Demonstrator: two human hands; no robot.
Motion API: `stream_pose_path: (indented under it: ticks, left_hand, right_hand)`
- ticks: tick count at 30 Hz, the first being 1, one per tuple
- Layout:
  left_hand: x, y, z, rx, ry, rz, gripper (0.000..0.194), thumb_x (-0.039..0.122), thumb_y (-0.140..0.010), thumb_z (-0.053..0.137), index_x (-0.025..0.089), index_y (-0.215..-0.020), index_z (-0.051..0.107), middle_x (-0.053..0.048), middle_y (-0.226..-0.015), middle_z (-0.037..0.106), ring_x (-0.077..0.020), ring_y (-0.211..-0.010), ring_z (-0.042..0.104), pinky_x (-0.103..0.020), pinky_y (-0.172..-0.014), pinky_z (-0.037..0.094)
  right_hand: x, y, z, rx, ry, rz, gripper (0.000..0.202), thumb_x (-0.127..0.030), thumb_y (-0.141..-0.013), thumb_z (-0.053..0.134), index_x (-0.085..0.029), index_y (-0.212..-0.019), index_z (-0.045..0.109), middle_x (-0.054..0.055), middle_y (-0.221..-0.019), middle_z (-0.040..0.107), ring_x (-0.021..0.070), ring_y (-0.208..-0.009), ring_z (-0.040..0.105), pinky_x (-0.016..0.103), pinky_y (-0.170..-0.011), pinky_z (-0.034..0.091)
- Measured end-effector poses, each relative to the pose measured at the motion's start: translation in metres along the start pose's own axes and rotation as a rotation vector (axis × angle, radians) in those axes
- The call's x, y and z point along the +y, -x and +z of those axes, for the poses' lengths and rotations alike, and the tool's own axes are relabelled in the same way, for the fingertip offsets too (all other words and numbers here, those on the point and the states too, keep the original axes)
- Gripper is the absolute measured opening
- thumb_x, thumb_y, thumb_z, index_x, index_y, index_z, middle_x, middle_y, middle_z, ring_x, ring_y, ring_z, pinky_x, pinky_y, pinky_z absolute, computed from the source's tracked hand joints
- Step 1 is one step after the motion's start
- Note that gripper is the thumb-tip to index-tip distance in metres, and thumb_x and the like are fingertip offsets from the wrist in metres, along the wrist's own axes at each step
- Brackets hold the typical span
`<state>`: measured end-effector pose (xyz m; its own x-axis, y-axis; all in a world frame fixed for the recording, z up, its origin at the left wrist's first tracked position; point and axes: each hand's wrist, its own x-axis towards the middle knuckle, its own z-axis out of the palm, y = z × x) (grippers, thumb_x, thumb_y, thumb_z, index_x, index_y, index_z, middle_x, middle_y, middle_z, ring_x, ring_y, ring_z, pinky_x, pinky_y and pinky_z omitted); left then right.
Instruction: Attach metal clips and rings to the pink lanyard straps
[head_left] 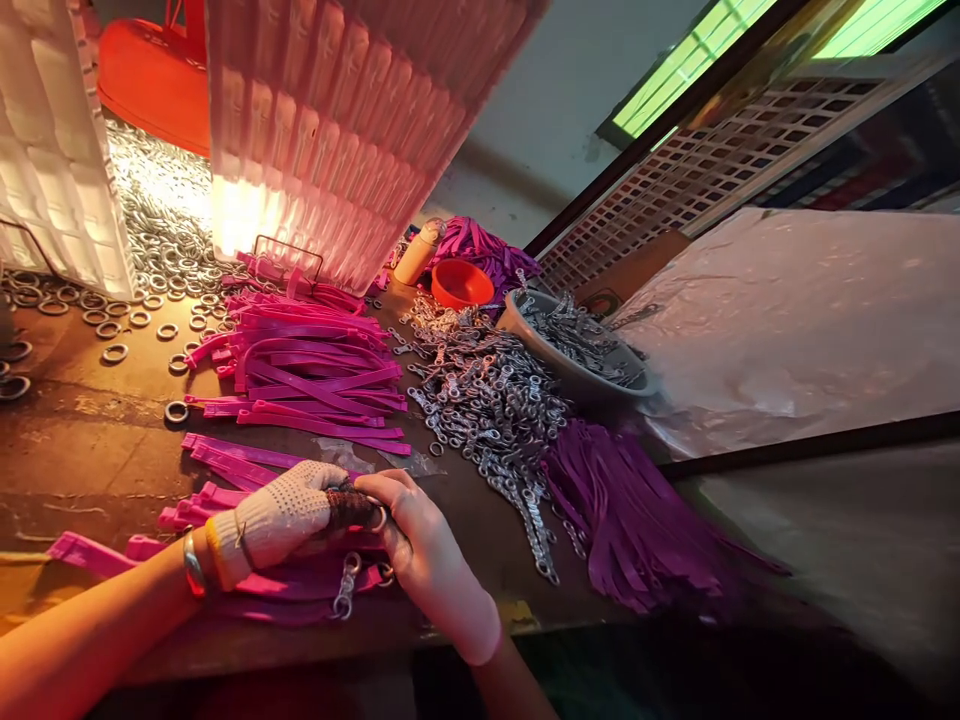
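Nearby, grey bowl (525,325) full of metal clasps (577,340).

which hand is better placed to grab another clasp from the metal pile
Right, probably. The bare right hand sits on the side nearest the pile of metal clasps, with open table between. The gloved left hand is farther off, over the pink straps, and would have to cross the right.

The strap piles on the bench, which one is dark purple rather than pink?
The pile at the right, beside the metal clasps and below the bowl. The piles by the hands and at centre are bright pink.
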<state>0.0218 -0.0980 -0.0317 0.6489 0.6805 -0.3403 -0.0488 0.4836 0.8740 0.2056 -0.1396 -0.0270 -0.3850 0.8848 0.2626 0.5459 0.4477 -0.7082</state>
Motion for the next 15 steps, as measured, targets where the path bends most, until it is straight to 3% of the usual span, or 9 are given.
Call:
stream_pose_path:
  ticks: [3,7,10,15]
  left_hand:
    - [-0.003,0.0,0.001,-0.034,0.023,-0.044,0.034,0.047,-0.079,0.07,0.016,-0.068,0.06,0.004,-0.049,0.045,-0.0051,-0.036,0.028,-0.02,-0.034,0.018]
    - [-0.009,-0.002,-0.001,-0.009,-0.034,-0.076,0.034,0.046,-0.083,0.063,0.017,-0.066,0.058,0.003,-0.049,0.046,-0.0062,-0.035,0.027,-0.021,-0.034,0.018]
    - [-0.008,-0.001,-0.002,0.1,-0.15,0.035,0.034,0.043,-0.087,0.06,0.017,-0.065,0.057,0.003,-0.048,0.045,-0.0077,-0.039,0.032,-0.021,-0.038,0.021]
    - [-0.005,-0.002,0.0,0.165,-0.334,0.295,0.022,0.028,-0.076,0.073,0.015,-0.064,0.059,0.0,-0.063,0.058,-0.0099,-0.058,0.044,-0.018,-0.05,0.033]
  right_hand:
    - [-0.002,0.003,0.002,0.007,-0.028,-0.005,0.036,-0.013,-0.097,0.044,-0.023,-0.128,0.056,0.007,-0.113,0.061,0.0179,-0.104,0.061,0.032,-0.09,0.051]
    - [0.0,0.004,0.002,0.043,0.064,0.048,0.023,-0.018,-0.098,0.046,-0.021,-0.112,0.064,0.005,-0.097,0.064,0.0176,-0.09,0.061,0.029,-0.079,0.049]
    - [-0.001,0.002,-0.004,0.005,0.222,0.134,0.018,-0.018,-0.095,0.048,-0.02,-0.091,0.066,0.003,-0.081,0.061,0.0174,-0.077,0.057,0.028,-0.069,0.042]
    - [-0.01,-0.005,-0.006,-0.082,0.382,0.183,0.023,-0.009,-0.084,0.049,-0.02,-0.064,0.052,0.0,-0.065,0.054,0.0144,-0.063,0.049,0.027,-0.061,0.032]
